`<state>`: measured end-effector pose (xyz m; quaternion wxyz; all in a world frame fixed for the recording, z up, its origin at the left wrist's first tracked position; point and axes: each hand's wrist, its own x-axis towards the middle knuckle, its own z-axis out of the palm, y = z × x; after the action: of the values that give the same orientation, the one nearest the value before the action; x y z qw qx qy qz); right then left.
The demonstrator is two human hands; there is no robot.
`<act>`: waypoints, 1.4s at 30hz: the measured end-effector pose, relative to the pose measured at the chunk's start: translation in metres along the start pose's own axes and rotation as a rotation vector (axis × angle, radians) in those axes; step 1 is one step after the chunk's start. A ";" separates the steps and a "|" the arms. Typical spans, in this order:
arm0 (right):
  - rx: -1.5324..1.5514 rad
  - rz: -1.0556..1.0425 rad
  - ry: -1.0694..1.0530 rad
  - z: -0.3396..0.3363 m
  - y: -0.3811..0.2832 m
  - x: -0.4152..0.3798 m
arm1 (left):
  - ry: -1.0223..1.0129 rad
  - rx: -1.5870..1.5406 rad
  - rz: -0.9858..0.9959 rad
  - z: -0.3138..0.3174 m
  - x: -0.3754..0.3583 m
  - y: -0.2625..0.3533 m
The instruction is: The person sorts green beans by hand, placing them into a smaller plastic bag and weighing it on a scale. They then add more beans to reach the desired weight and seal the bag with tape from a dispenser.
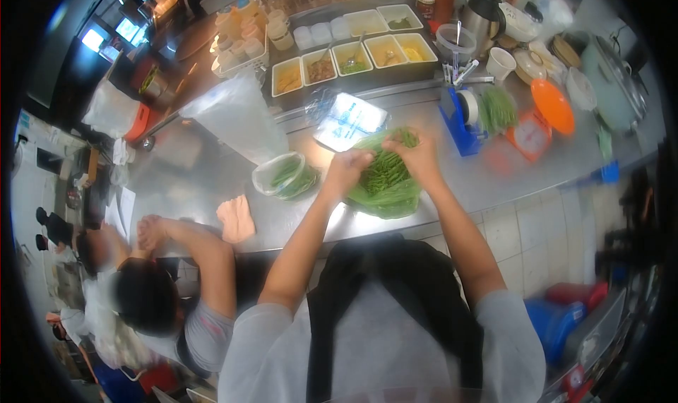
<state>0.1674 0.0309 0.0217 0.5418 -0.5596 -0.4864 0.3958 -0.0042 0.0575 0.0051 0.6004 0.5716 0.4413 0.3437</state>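
Note:
A green plastic bag (pixel 395 206) full of thin green vegetable stalks (pixel 387 171) sits on the steel counter in front of me. With its fingers closed, my left hand (pixel 346 171) grips the bag's left rim. On the other side, my right hand (pixel 417 157) pinches the bag's upper right edge, just above the stalks. Left of the bag stands a clear plastic bag (pixel 311 179) holding more green pieces. Behind my hands lies a white and blue plastic packet (pixel 349 122).
Food tubs (pixel 287 76) line the back. At right are a blue tape dispenser (pixel 459 124), a bundle of greens (pixel 498 110) and an orange scale (pixel 528 134). A peach cloth (pixel 235 219) lies left, near a co-worker's forearms (pixel 205 251) on the counter (pixel 169 177).

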 end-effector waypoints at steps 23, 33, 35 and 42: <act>0.334 0.382 -0.026 -0.050 0.024 -0.007 | -0.101 1.154 0.538 0.051 0.022 -0.036; -0.150 -0.039 -0.165 -0.011 0.002 -0.004 | 0.126 0.441 0.316 0.018 -0.001 0.046; -0.286 -0.174 -0.168 -0.007 0.001 -0.003 | 0.149 0.465 0.308 0.005 0.001 0.034; -0.467 -0.241 -0.226 0.013 0.015 -0.001 | 0.158 0.290 0.056 -0.007 -0.013 0.038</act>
<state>0.1566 0.0333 0.0055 0.3835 -0.5597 -0.6849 0.2657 -0.0118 0.0523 0.0450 0.4655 0.6353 0.5160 0.3368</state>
